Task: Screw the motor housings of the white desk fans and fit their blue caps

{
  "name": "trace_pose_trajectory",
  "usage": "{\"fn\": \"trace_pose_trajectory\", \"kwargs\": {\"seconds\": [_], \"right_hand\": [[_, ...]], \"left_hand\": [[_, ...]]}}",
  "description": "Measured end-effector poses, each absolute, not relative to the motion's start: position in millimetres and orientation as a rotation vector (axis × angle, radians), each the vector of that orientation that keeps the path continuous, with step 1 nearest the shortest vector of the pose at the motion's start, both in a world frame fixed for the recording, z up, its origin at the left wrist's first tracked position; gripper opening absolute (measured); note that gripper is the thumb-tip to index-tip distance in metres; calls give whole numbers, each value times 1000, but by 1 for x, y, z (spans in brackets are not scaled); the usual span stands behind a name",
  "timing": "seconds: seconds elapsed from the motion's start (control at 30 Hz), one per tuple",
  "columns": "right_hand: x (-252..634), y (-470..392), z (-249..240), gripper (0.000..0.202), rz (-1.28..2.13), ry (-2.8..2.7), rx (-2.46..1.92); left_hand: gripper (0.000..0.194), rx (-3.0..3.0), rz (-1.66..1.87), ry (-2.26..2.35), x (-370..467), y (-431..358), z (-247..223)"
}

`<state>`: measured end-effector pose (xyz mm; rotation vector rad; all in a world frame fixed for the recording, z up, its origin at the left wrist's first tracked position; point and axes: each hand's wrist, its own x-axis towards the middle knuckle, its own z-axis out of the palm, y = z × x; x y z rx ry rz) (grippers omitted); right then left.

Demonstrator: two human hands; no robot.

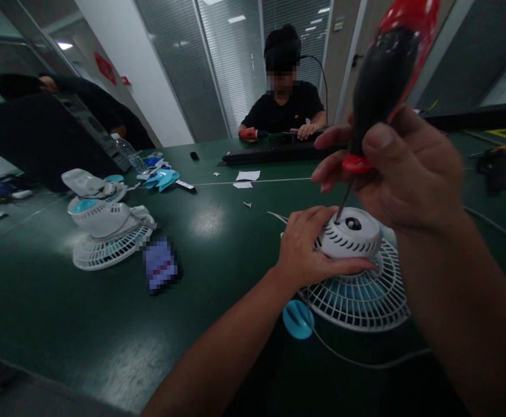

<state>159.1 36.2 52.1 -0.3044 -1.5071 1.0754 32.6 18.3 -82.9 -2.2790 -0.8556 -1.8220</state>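
Observation:
A white fan motor housing (348, 240) rests above a white fan grille (366, 301) with blue blades behind its bars. My left hand (307, 249) is wrapped round the housing's left side, thumb along the front. My right hand (404, 168) grips a red and black screwdriver (385, 75) by its handle, with some fingers spread to the left. The screwdriver's thin shaft points down, its tip at a hole in the housing's top, left of a dark central opening. A blue round knob (298, 319) lies beside the grille, where a white cable passes.
On the left stand more white fan parts (109, 226) and a small pixelated object (160, 264). Blue blades (162, 179), a bottle (127, 152) and paper scraps (248, 175) lie farther back. Across the table a person holds a red tool (249, 134); another person bends behind a black case (48, 136).

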Motion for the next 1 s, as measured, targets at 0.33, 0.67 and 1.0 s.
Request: {"fn": "trace_pose_trajectory", "kwargs": {"seconds": [0.33,0.67,1.0], "right_hand": [[146,29,53,38,1180,-1483,-233],[156,37,46,31,1204,-1563,-222],[158,40,45,38,1086,-1550,-214]], "left_hand": [[95,-2301,-1801,-857,31,20,-84],[98,-2292,-1769,-936,32,20,-86],[99,-2332,-1726,-973,31,19,-85]]}}
